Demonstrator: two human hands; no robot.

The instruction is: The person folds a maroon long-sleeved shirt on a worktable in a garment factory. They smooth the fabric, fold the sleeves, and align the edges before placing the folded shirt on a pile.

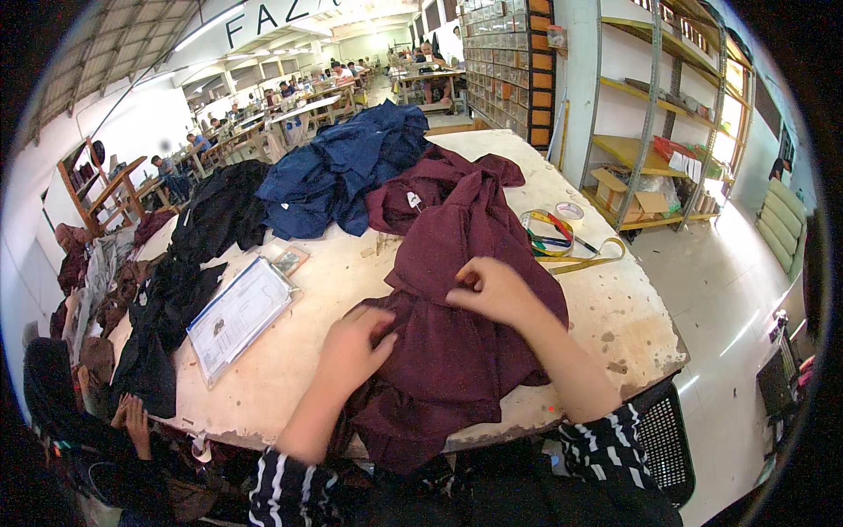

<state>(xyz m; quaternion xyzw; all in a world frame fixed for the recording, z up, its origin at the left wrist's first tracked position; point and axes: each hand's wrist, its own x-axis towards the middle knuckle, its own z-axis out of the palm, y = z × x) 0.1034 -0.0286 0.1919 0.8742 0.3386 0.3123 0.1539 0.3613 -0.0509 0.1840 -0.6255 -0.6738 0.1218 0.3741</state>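
Observation:
A maroon garment [448,351] lies loosely bunched across the middle of the table, its lower end hanging over the front edge. My left hand [358,345] is over its left side, fingers bent and thumb held apart. Over the middle of the cloth is my right hand [499,294], its fingers curled, with a gap between thumb and forefinger. I see no fold of cloth gripped in either hand. A small white label [414,199] shows at the garment's upper part.
Left of the garment lies a plastic-sleeved paper sheet [241,318]. Blue garments [347,171] and black garments [219,211] are heaped behind it. A yellow measuring tape [584,261] and tape roll [570,211] lie at right. Another person's hands [133,423] are at the table's left edge.

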